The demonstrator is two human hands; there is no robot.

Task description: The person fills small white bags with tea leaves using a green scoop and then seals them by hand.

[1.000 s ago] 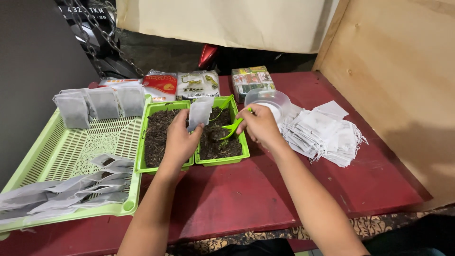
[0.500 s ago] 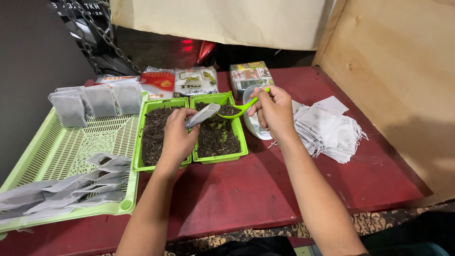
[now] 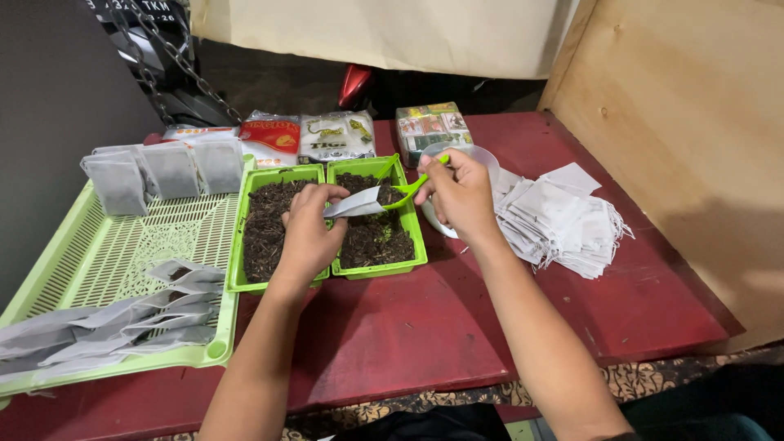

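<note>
- Holding a small white filter bag (image 3: 355, 204) between thumb and fingers, the left hand (image 3: 308, 231) keeps it tilted over the seam between two green trays, its open mouth turned toward the right hand.
- Left fingers (image 3: 320, 194) are clamped on the bag's lower end.
- The right hand (image 3: 459, 194) pinches the handle of a green plastic scoop (image 3: 406, 189); its fingers are closed on that handle.
- The scoop's bowl sits right at the bag's mouth, touching or just inside it. Half a second ago it was raised above and apart from the bag.
- A second ago the bag stood upright and the scoop was down in the right tray's leaves.
- Below the left fingers lies the left green tray (image 3: 239, 245) of dark loose tea; below the scoop, the right green tray (image 3: 419, 245), also filled.
- Behind the right hand sits a clear plastic bowl (image 3: 482, 157), mostly hidden.
- Right of the right fingers, a heap of empty white bags (image 3: 563, 220) rests on the red table (image 3: 457, 327).
- Far left of the left hand, a pale green slotted basket (image 3: 122, 253) holds filled bags (image 3: 155, 314).
</note>
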